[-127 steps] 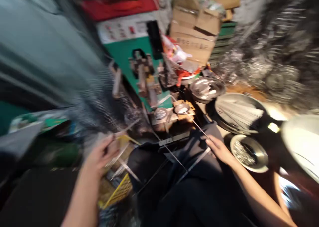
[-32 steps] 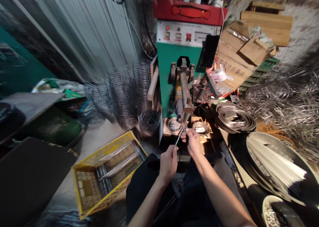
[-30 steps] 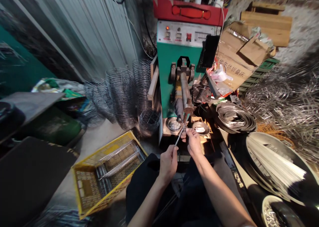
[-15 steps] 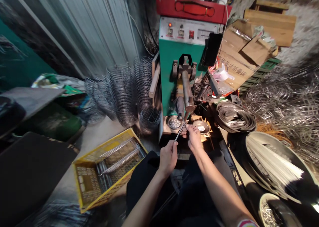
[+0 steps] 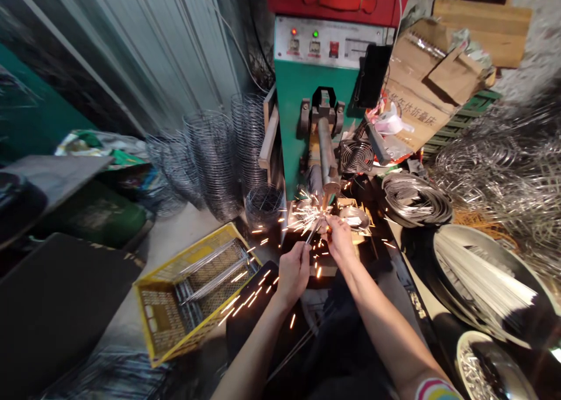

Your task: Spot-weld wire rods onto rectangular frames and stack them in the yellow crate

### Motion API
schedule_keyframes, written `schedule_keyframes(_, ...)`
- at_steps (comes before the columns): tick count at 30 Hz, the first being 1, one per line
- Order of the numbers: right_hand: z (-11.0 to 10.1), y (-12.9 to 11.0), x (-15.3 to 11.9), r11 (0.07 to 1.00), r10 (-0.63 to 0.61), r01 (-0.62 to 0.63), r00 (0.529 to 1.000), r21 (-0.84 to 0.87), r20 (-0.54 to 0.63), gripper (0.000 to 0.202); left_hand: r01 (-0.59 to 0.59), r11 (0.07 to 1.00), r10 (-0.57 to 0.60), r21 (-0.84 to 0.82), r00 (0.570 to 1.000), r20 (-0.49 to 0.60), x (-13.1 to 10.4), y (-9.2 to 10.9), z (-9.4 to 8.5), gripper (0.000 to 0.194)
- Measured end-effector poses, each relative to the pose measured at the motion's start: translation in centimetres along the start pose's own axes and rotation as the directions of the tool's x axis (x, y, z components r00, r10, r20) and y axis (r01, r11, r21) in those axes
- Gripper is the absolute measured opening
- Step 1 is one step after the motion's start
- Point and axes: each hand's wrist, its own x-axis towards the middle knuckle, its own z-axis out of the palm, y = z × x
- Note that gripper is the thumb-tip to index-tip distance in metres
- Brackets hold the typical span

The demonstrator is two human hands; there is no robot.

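Observation:
My left hand is closed round a thin metal rod, whose far end reaches the electrode tips of a green spot welder. Close by, my right hand pinches at the rod's far end, right under the upper electrode; a small part in its fingertips is too small to make out. Bright sparks burst from that point and fly down to the left. Behind the sparks, a dish of small metal pieces is mostly hidden. On the welder's panel a red and a green light glow.
A yellow crate with metal rods stands at the left. Behind it rise stacks of wire baskets. To the right are a coil of metal strip, a large pan of flat strips and a bowl of small parts.
Sparks have appeared at the electrode tips, and the green panel light has come on. Both hands keep nearly the same place while the view has shifted slightly.

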Motion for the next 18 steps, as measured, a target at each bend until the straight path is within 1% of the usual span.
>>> schedule_keyframes(3, -0.3, -0.4, -0.1, 0.994, -0.043, 0.044, 0.999, -0.098, 0.018, 0.032, -0.009, 1.000, 0.008, 0.011, 1.000, 0.009, 0.2, 0.2, -0.4, 0.032)
schedule_keyframes(7, -0.5, -1.3, -0.3, 0.962, -0.114, 0.130, 0.990, -0.238, 0.079, 0.037, -0.074, 0.997, 0.074, 0.031, 0.997, 0.004, 0.7, 0.0, -1.0, 0.034)
schedule_keyframes(9, -0.5, -1.6, -0.4, 0.945, -0.140, 0.161, 0.986, -0.285, 0.092, 0.039, -0.103, 0.994, 0.103, 0.030, 0.995, 0.006, 1.0, -0.4, -1.3, 0.035)
schedule_keyframes(12, -0.5, -1.6, -0.5, 0.931, -0.156, 0.180, 0.983, -0.317, 0.100, 0.040, -0.129, 0.992, 0.128, 0.009, 0.992, 0.017, 1.4, -1.1, -1.6, 0.035)
schedule_keyframes(15, -0.6, -1.2, -0.2, 0.930, -0.152, 0.173, 0.984, -0.325, 0.091, 0.041, -0.139, 0.990, 0.139, -0.006, 0.990, 0.036, 1.8, -1.8, -1.9, 0.035)
schedule_keyframes(18, -0.7, -0.9, 0.1, 0.935, -0.154, 0.171, 0.985, -0.311, 0.077, 0.041, -0.140, 0.990, 0.140, 0.002, 0.988, 0.058, 2.1, -1.9, -2.1, 0.036)
